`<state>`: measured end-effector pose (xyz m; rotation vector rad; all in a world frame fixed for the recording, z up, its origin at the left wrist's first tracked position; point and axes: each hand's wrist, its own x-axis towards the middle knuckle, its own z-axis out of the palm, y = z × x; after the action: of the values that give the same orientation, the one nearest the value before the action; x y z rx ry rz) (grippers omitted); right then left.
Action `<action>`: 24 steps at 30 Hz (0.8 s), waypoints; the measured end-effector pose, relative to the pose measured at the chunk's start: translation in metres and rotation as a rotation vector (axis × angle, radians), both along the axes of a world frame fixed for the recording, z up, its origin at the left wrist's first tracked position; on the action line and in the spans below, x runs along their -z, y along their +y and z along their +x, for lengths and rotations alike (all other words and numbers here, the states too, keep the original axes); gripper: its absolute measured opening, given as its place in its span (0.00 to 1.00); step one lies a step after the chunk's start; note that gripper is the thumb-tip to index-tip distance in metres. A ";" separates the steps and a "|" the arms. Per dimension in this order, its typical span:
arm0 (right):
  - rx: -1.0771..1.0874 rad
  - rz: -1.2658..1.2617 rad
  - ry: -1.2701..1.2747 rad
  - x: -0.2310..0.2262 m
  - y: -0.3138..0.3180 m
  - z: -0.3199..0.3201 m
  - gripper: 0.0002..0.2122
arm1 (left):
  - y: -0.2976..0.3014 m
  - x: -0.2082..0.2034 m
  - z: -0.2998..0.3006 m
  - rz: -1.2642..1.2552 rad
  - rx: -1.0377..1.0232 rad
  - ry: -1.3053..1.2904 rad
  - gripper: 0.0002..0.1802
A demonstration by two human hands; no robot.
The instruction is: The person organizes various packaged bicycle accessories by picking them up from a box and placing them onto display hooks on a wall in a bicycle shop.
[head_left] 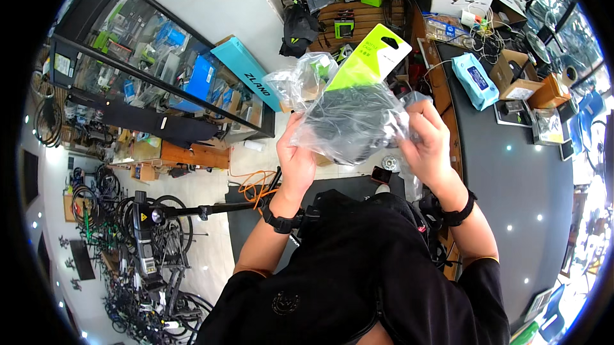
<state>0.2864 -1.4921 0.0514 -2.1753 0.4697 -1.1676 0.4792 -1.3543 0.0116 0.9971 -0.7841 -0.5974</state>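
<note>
Up in front of my chest is a clear plastic bag (pixel 352 121) with a black part inside, its shape blurred by the crinkled film. A lime-green and white hang card (pixel 368 57) with a dark slot tops the bag. My left hand (pixel 297 164) pinches the bag's left edge, thumb toward the middle. On the opposite side my right hand (pixel 427 140) is closed on the bag's right edge, with the fingers curled. Another crumpled clear bag (pixel 300 79) shows just beyond the upper left of the held one.
On my right runs a long dark counter (pixel 511 198) bearing a blue wipes pack (pixel 475 81), an open cardboard box (pixel 513 73) and cables. A glass display case (pixel 160 57) and a teal box (pixel 247 71) stand at left. A black repair-stand arm (pixel 220 208) crosses below, near an orange cable (pixel 256 185).
</note>
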 end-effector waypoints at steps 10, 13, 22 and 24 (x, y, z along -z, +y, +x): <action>-0.029 0.053 0.002 0.006 -0.028 0.020 0.17 | -0.043 0.004 0.001 0.174 -0.309 -0.355 0.14; -0.065 0.120 0.005 -0.007 -0.041 0.033 0.18 | -0.051 0.008 0.012 0.186 -0.235 -0.365 0.14; -0.214 0.647 -0.136 0.006 -0.070 0.099 0.08 | -0.064 -0.007 0.073 -0.034 -0.020 -0.766 0.27; -0.216 0.689 -0.117 0.003 -0.073 0.118 0.08 | -0.064 -0.005 0.093 -0.041 0.020 -0.772 0.32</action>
<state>0.4040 -1.5650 0.0488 -1.5118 0.4832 -0.8433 0.5722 -1.4181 0.0167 1.1918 -1.4779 -0.1920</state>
